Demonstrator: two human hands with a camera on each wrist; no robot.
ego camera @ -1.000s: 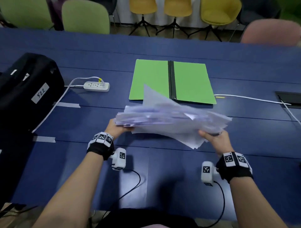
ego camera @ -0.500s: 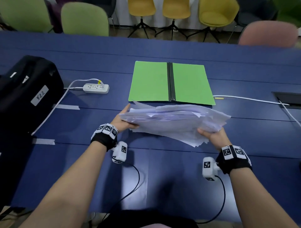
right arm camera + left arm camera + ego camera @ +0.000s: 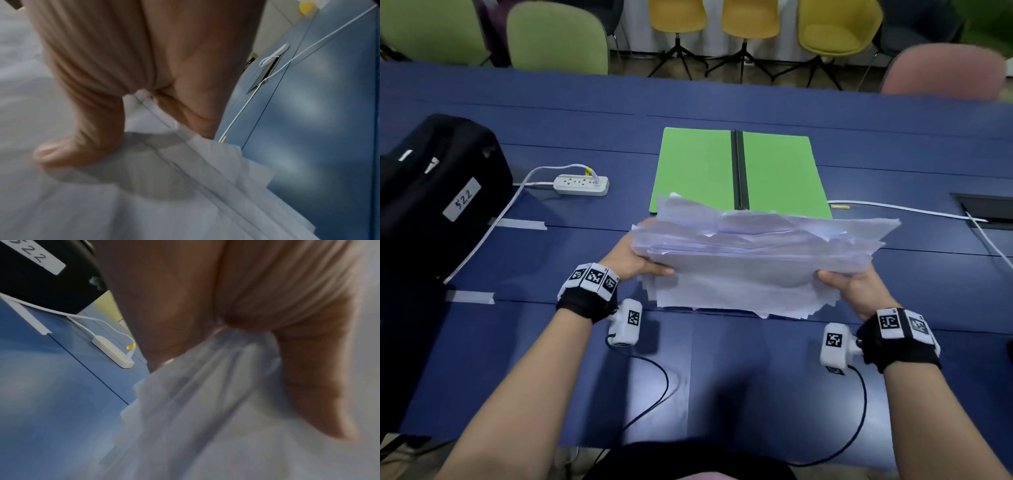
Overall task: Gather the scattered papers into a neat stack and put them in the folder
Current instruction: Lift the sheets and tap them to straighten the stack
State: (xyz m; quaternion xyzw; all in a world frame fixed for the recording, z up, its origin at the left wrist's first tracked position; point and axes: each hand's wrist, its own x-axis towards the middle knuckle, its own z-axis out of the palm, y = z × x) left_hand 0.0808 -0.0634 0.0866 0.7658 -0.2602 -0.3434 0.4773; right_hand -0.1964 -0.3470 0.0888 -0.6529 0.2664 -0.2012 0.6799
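Ragged paper stack (image 3: 756, 260) being squared just in front of the open green folder (image 3: 739, 171).
Left hand (image 3: 635, 255) and right hand (image 3: 854, 286) are clamping opposite short edges, thumbs on top; loose sheets are likely limp and slippery, so gripping both ends is suiting them.

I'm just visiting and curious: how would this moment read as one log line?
left hand: grips papers | right hand: grips papers | stack: uneven | folder: open

Meeting room: long blue table (image 3: 551, 342), row of shell chairs (image 3: 828, 27) at 12 o'clock, table cable hatch (image 3: 986, 207) at 2 o'clock.
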